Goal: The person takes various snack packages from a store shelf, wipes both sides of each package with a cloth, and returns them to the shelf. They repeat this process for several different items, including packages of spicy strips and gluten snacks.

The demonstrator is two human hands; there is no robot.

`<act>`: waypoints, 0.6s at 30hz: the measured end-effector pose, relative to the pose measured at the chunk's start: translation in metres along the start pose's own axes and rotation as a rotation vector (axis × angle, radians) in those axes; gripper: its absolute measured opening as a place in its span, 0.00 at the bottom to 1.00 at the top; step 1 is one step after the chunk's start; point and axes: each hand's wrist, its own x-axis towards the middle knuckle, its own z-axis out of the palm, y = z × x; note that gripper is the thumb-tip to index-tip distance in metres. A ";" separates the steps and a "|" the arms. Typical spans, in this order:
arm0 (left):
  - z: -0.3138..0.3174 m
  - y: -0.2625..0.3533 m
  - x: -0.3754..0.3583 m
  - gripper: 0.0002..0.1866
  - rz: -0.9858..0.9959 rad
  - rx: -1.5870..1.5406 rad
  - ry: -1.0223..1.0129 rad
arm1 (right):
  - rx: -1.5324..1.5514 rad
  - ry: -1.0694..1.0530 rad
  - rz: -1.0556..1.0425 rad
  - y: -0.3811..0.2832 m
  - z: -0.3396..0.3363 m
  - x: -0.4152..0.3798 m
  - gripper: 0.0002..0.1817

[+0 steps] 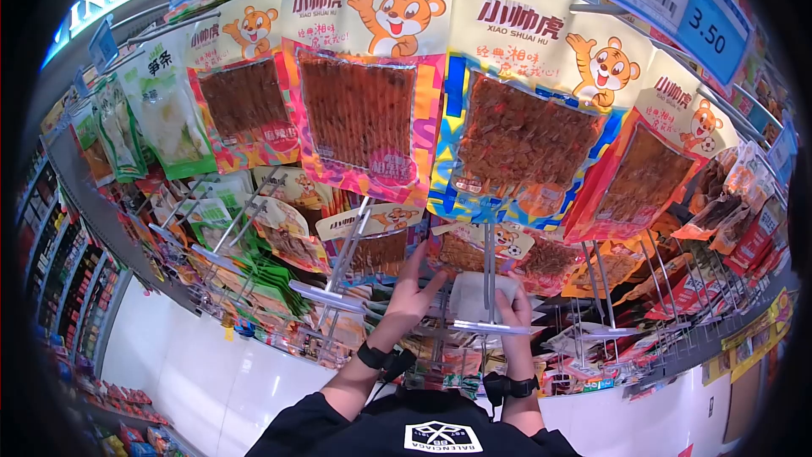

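Observation:
My right hand (514, 311) grips the edge of a whitish, folded cloth-like piece (468, 296), fingers bent over its right side. A metal hook rod (490, 264) passes in front of that piece. My left hand (409, 294) reaches up to the left of it, fingers apart and holding nothing, fingertips close to the lower row of snack packets. Nearest the left fingertips are a tiger-printed snack packet (381, 251) and another packet (461, 256) to its right. Both wrists wear black bands.
Large tiger-printed snack packets (359, 110) hang in a row above my hands. Metal hooks with clear label holders (495, 327) stick out toward me. Price tags (677, 8) hang at the top. Green packets (173, 101) hang to the left, above a white floor (211, 364).

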 end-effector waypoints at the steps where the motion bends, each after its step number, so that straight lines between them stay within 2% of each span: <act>1: 0.000 -0.003 0.000 0.39 0.082 0.066 0.050 | -0.007 0.004 0.005 -0.003 0.001 0.000 0.24; 2: 0.000 -0.006 -0.002 0.39 0.083 0.069 0.051 | -0.026 0.039 -0.073 0.001 0.002 0.000 0.20; 4: -0.002 -0.010 -0.006 0.31 -0.015 -0.088 0.048 | -0.018 0.018 -0.047 -0.012 0.001 -0.007 0.18; 5: -0.005 -0.001 -0.010 0.31 -0.014 -0.087 0.048 | -0.013 -0.002 -0.021 -0.021 0.002 -0.011 0.15; 7: -0.010 0.022 -0.023 0.21 -0.256 -0.128 -0.012 | -0.014 0.008 -0.016 -0.033 0.004 -0.022 0.13; 8: -0.010 0.030 -0.030 0.21 -0.255 -0.127 -0.013 | -0.017 0.019 -0.010 -0.038 0.004 -0.028 0.11; 10: -0.011 0.044 -0.046 0.12 -0.203 -0.350 -0.050 | -0.054 0.017 -0.034 -0.043 0.003 -0.044 0.11; 11: -0.011 0.054 -0.053 0.12 -0.203 -0.350 -0.057 | -0.092 0.014 -0.056 -0.048 0.005 -0.051 0.11; 13: -0.011 0.067 -0.066 0.06 -0.195 -0.541 -0.104 | -0.030 0.045 -0.102 -0.057 0.010 -0.064 0.10; 14: -0.012 0.061 -0.073 0.10 -0.136 -0.508 -0.110 | -0.009 0.051 -0.086 -0.058 0.008 -0.071 0.10; 15: -0.012 0.062 -0.079 0.10 -0.145 -0.509 -0.120 | 0.011 0.058 -0.068 -0.060 0.007 -0.080 0.09; 18: -0.016 0.066 -0.098 0.21 -0.197 -0.632 -0.219 | 0.039 0.061 -0.070 -0.072 0.009 -0.103 0.10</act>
